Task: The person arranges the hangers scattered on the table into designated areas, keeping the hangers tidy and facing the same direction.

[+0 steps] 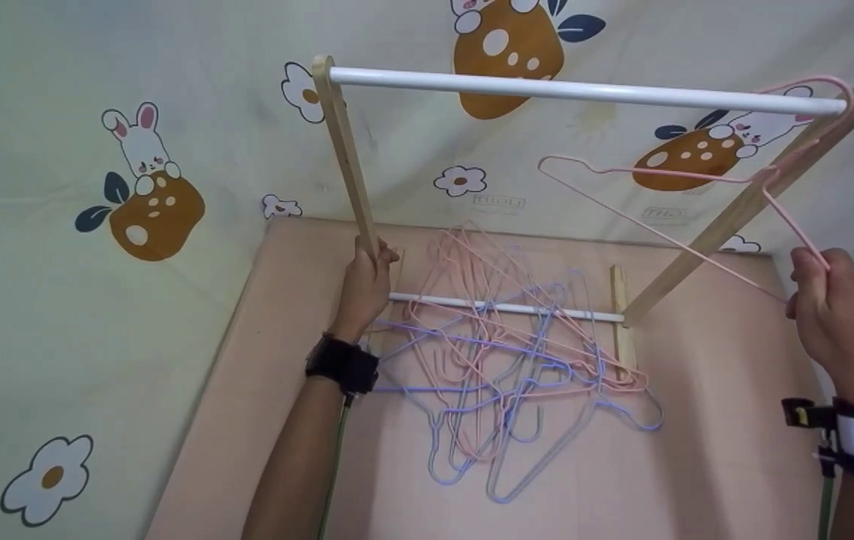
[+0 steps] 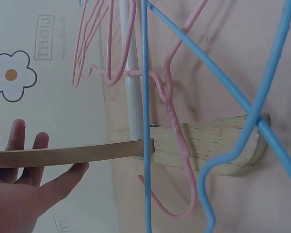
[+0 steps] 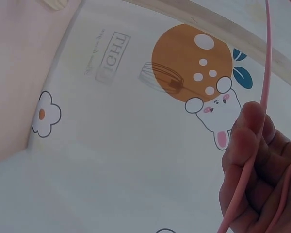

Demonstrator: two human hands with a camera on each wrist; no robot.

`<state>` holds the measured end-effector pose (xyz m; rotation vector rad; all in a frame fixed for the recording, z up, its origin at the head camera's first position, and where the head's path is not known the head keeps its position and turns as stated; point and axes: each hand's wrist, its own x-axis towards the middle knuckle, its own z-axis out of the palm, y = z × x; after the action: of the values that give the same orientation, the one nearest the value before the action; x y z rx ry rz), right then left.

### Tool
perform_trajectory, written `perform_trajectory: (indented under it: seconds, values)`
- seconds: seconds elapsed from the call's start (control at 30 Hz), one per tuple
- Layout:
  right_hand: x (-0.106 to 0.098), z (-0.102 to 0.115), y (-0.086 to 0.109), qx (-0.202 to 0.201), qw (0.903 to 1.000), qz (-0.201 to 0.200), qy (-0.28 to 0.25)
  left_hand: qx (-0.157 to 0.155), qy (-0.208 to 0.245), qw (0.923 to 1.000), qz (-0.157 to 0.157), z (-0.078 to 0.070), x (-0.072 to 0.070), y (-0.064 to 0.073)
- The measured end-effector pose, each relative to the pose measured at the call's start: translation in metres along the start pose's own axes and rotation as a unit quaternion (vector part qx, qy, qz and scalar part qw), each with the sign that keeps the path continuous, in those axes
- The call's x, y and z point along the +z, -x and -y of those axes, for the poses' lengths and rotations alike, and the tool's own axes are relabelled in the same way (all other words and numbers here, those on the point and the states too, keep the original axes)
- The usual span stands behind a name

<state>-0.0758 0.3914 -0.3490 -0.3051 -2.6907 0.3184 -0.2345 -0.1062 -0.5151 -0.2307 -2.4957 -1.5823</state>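
Observation:
My right hand (image 1: 851, 322) grips one end of a pink wire hanger (image 1: 667, 176). The hanger's hook overlaps the right end of the rack's white top rod (image 1: 584, 91) in the head view. In the right wrist view, curled fingers (image 3: 245, 145) close round the pink wire. On the other side, my left hand (image 1: 363, 289) holds the left wooden post (image 1: 348, 150) of the rack low down. The left wrist view shows that post (image 2: 68, 156) between thumb and fingers. Beneath the rod, pink and blue wire hangers (image 1: 502, 360) lie in a tangled pile around the lower white bar (image 1: 584, 313).
The rack's right post (image 1: 735, 217) leans outward, its wooden foot (image 1: 620, 345) on the pinkish-tan surface (image 1: 712, 450). Patterned sheets with rabbits and flowers form the back wall (image 1: 397, 187) and left wall (image 1: 22, 315). Green cables (image 1: 337, 457) trail from the wrist straps.

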Motion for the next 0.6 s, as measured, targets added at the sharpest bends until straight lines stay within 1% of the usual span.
perform_trajectory:
  seconds: [0.03, 0.13, 0.27, 0.47, 0.6]
  values:
    - [0.001, -0.001, 0.000, 0.002, 1.0000, 0.004, 0.001, 0.000, 0.002, 1.0000, 0.001, 0.000, 0.000, 0.000]
    - [0.005, -0.006, 0.000, -0.007, 1.0000, -0.001, 0.000, 0.001, 0.003, 1.0000, 0.006, 0.002, -0.001, 0.001]
    - [0.010, -0.012, -0.002, -0.010, 0.9999, -0.002, 0.002, 0.001, 0.007, 0.9998, 0.016, 0.003, -0.001, 0.001]
    - [0.016, -0.018, -0.001, 0.010, 0.9999, 0.014, 0.001, -0.010, 0.008, 0.9998, 0.016, 0.002, 0.000, 0.001]
    - [0.018, -0.019, -0.001, 0.021, 0.9996, 0.016, 0.001, -0.013, 0.009, 0.9997, 0.017, 0.002, 0.000, 0.001]
